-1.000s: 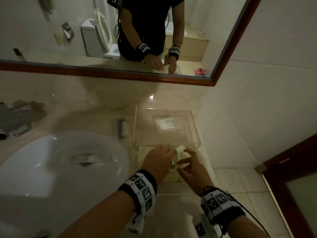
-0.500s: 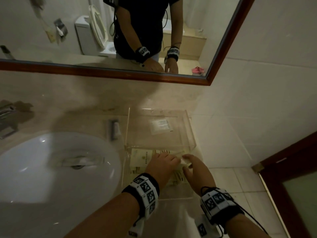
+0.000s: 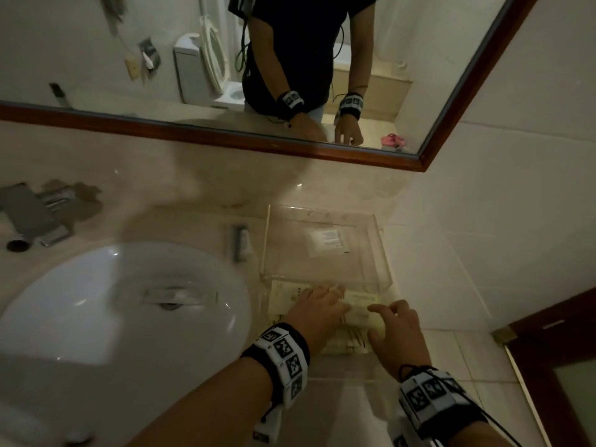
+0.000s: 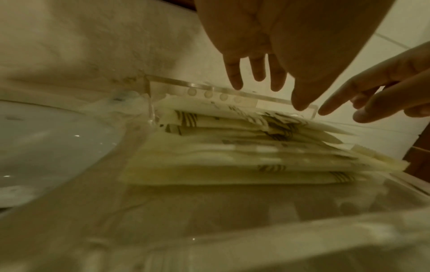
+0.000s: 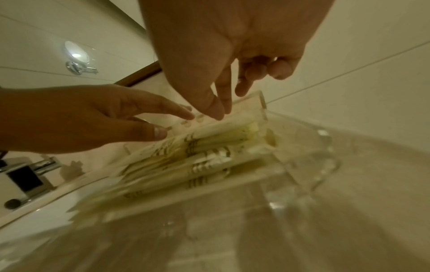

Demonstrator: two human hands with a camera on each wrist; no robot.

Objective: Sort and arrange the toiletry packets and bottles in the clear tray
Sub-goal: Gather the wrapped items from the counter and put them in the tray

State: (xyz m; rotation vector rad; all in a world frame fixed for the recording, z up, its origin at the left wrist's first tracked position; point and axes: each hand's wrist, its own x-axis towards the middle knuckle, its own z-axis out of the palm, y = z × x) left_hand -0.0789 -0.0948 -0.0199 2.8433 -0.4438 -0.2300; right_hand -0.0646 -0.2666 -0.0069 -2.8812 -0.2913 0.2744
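A clear tray (image 3: 377, 240) stands on the counter right of the sink. A stack of pale yellow packets (image 3: 358, 301) (image 4: 232, 152) (image 5: 186, 158) lies in its near compartment. A white sachet (image 3: 325, 241) lies flat in the far compartment. My left hand (image 3: 335, 296) (image 4: 267, 88) hovers over the stack's left part, fingers straight, holding nothing. My right hand (image 3: 383, 312) (image 5: 223, 110) reaches over the stack's right end with fingers extended. In the right wrist view the left hand's thumb (image 5: 158, 132) lies at the top packet's edge.
A small tube (image 3: 242, 241) lies on the counter just left of the tray. The white sink (image 3: 113, 311) and a chrome faucet (image 3: 38, 214) are to the left. A wood-framed mirror (image 3: 225, 137) is behind, a tiled wall to the right, and the counter edge close by.
Both hands stay over the packet stack. They drew close together half a second ago, and now the right hand sits slightly further right with its fingers spread.
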